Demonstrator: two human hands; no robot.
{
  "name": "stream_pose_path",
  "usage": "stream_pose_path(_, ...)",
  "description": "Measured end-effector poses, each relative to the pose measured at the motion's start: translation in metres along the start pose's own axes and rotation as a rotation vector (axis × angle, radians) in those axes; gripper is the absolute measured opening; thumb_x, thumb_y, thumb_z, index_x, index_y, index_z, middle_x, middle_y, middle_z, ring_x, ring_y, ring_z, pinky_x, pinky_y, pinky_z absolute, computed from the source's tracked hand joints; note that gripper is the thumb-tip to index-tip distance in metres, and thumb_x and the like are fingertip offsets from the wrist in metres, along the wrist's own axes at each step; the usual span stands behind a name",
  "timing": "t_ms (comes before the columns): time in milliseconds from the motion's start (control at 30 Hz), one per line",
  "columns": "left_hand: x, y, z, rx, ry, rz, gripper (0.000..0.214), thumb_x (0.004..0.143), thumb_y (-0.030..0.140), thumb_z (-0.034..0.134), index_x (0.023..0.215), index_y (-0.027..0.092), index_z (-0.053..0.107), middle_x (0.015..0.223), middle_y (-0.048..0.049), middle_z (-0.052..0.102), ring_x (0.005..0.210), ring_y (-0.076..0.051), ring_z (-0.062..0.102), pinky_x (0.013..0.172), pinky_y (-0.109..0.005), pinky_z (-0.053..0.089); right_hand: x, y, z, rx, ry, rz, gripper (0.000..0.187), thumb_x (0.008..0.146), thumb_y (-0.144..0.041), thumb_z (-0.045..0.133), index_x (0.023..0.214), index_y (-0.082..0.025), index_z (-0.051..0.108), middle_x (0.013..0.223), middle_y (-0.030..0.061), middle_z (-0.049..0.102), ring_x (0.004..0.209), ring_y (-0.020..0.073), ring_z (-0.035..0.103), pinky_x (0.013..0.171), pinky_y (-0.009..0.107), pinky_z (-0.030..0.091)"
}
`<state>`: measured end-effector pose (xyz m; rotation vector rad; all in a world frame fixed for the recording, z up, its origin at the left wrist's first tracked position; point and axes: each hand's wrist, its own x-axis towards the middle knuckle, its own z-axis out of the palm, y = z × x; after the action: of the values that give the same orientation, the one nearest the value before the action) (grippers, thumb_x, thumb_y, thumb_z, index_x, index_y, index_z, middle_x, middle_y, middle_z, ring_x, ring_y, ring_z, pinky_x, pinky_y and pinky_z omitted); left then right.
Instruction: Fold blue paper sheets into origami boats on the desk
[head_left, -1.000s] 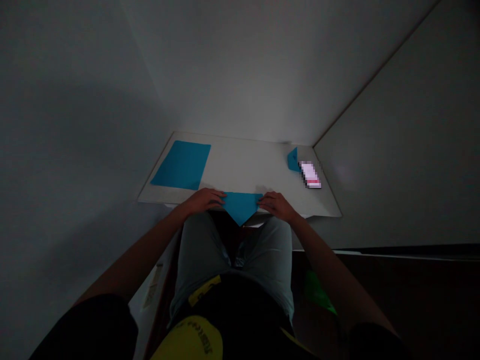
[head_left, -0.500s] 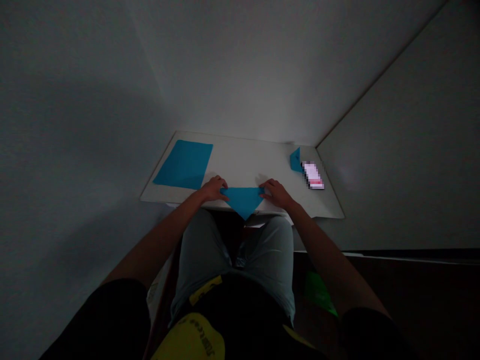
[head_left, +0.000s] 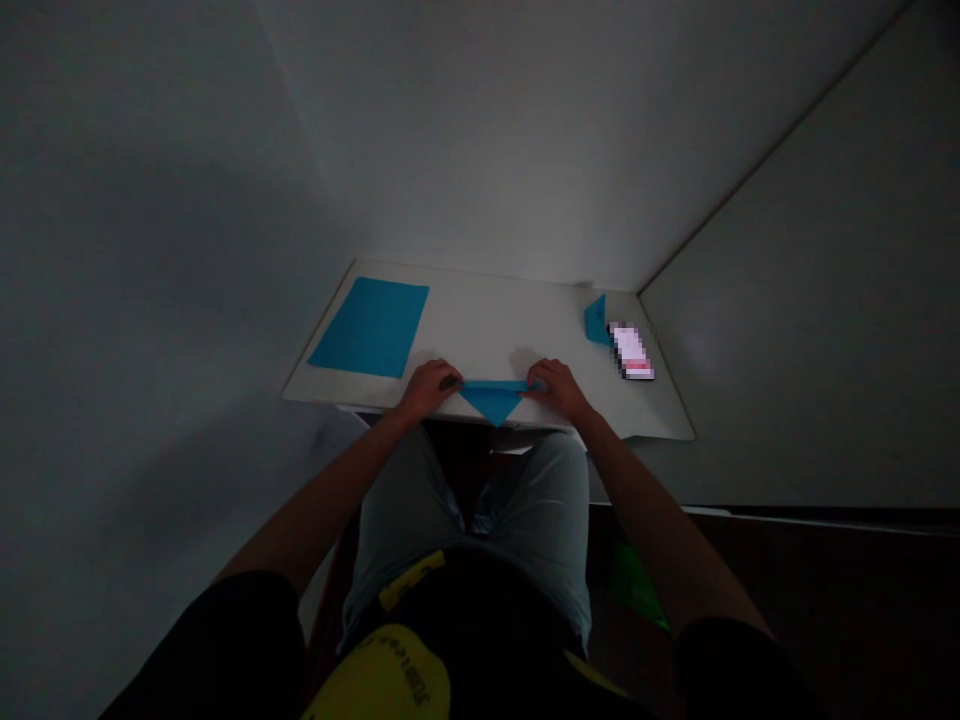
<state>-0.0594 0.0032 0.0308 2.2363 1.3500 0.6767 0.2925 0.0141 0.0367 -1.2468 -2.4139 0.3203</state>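
Between my hands lies a blue folded sheet of paper (head_left: pixel 495 403), a triangle with its point toward me and a narrow band along its far edge. My left hand (head_left: pixel 433 388) pinches the left end of that band. At the other end, my right hand (head_left: pixel 555 388) has thumb and fingers closed on the paper. The two corners of the sheet are partly covered by my fingers. The paper rests at the front edge of a white table (head_left: pixel 487 335).
A flat blue paper sheet (head_left: pixel 371 327) lies on the table's left side. At the right are a small folded blue paper piece (head_left: pixel 596 321) and a phone (head_left: pixel 631 352) with a lit, pixelated screen. Walls border the table. Something green (head_left: pixel 636 585) is low at the right.
The far edge of the blue triangle has been folded over toward me into a narrow band. The triangle below looks shorter, and both hands have turned slightly inward with it.
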Motion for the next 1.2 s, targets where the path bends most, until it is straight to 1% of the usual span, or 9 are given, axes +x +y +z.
stream_pose_path(133, -0.022, 0.012, 0.008, 0.174, 0.038, 0.088, 0.031, 0.099, 0.017, 0.062, 0.120, 0.026, 0.081, 0.126, -0.0090, 0.078, 0.121, -0.030, 0.068, 0.107, -0.051, 0.051, -0.018, -0.013, -0.008, -0.139, -0.014, -0.003, 0.015, 0.103, -0.034, 0.069, 0.109, -0.025, 0.078, 0.123, 0.0098, 0.078, 0.113, 0.0306, 0.068, 0.095, 0.045, 0.048)
stream_pose_path(267, -0.047, 0.022, 0.014, 0.205, 0.047, 0.153, 0.043, 0.102, 0.021, 0.057, 0.141, 0.028, 0.073, 0.146, -0.0079, 0.072, 0.135, -0.030, 0.063, 0.115, -0.052, 0.046, -0.039, -0.031, -0.003, -0.142, -0.004, 0.018, 0.030, 0.100, -0.025, 0.064, 0.127, -0.027, 0.076, 0.145, 0.0100, 0.072, 0.132, 0.0340, 0.064, 0.108, 0.052, 0.048)
stream_pose_path(400, -0.057, 0.023, 0.018, 0.200, 0.073, 0.161, 0.052, 0.102, 0.037, 0.063, 0.153, 0.028, 0.064, 0.154, -0.0102, 0.066, 0.142, -0.033, 0.059, 0.120, -0.054, 0.043, -0.026, -0.078, 0.033, -0.041, 0.086, 0.074, 0.045, 0.107, -0.033, 0.054, 0.150, -0.024, 0.064, 0.162, 0.0127, 0.060, 0.147, 0.0333, 0.057, 0.120, 0.055, 0.046)
stream_pose_path(533, -0.058, 0.021, 0.020, 0.229, 0.079, 0.162, 0.056, 0.100, 0.045, 0.068, 0.153, 0.027, 0.064, 0.152, -0.0119, 0.068, 0.141, -0.034, 0.062, 0.120, -0.053, 0.044, -0.004, -0.119, 0.075, 0.028, 0.005, 0.015, 0.062, 0.110, -0.049, 0.053, 0.166, -0.020, 0.048, 0.172, 0.0150, 0.046, 0.161, 0.0334, 0.043, 0.132, 0.057, 0.037)
stream_pose_path(633, -0.057, 0.022, 0.020, 0.228, 0.088, 0.156, 0.056, 0.101, 0.050, 0.069, 0.152, 0.026, 0.065, 0.153, -0.0115, 0.068, 0.141, -0.034, 0.062, 0.121, -0.054, 0.043, -0.010, -0.110, 0.078, 0.026, 0.007, 0.005, 0.070, 0.111, -0.051, 0.052, 0.170, -0.018, 0.040, 0.175, 0.0176, 0.041, 0.164, 0.0347, 0.038, 0.134, 0.060, 0.032)
stream_pose_path(800, -0.057, 0.026, 0.020, 0.210, 0.082, 0.125, 0.055, 0.100, 0.050, 0.070, 0.151, 0.028, 0.066, 0.155, -0.0099, 0.066, 0.143, -0.034, 0.060, 0.124, -0.055, 0.040, -0.051, -0.057, 0.041, -0.052, 0.050, 0.087, 0.072, 0.111, -0.052, 0.049, 0.173, -0.019, 0.034, 0.174, 0.0188, 0.041, 0.162, 0.0359, 0.042, 0.131, 0.062, 0.037)
stream_pose_path(933, -0.062, 0.024, 0.024, 0.166, 0.077, 0.106, 0.038, 0.101, 0.044, 0.071, 0.137, 0.031, 0.074, 0.143, -0.0070, 0.075, 0.134, -0.031, 0.066, 0.122, -0.055, 0.043, -0.077, -0.042, 0.026, -0.075, 0.053, 0.043, 0.071, 0.107, -0.056, 0.059, 0.169, -0.024, 0.043, 0.170, 0.0158, 0.050, 0.156, 0.0353, 0.049, 0.126, 0.060, 0.041)
stream_pose_path(1100, -0.060, 0.021, 0.022, -0.026, 0.107, 0.025, 0.021, 0.104, 0.039, 0.066, 0.112, 0.026, 0.081, 0.114, -0.0061, 0.083, 0.111, -0.026, 0.074, 0.109, -0.048, 0.053, -0.087, -0.047, 0.031, 0.011, 0.162, 0.145, 0.031, 0.106, -0.048, 0.061, 0.128, -0.030, 0.076, 0.133, 0.0100, 0.077, 0.127, 0.0333, 0.067, 0.109, 0.054, 0.049)
stream_pose_path(1200, -0.042, 0.022, 0.012, -0.191, 0.181, -0.118, 0.027, 0.104, 0.045, 0.066, 0.115, 0.023, 0.077, 0.110, -0.0062, 0.082, 0.102, -0.023, 0.074, 0.093, -0.039, 0.058, -0.073, -0.043, 0.030, 0.134, 0.211, 0.230, 0.033, 0.107, -0.053, 0.057, 0.111, -0.028, 0.078, 0.111, 0.0093, 0.081, 0.110, 0.0309, 0.071, 0.101, 0.050, 0.052)
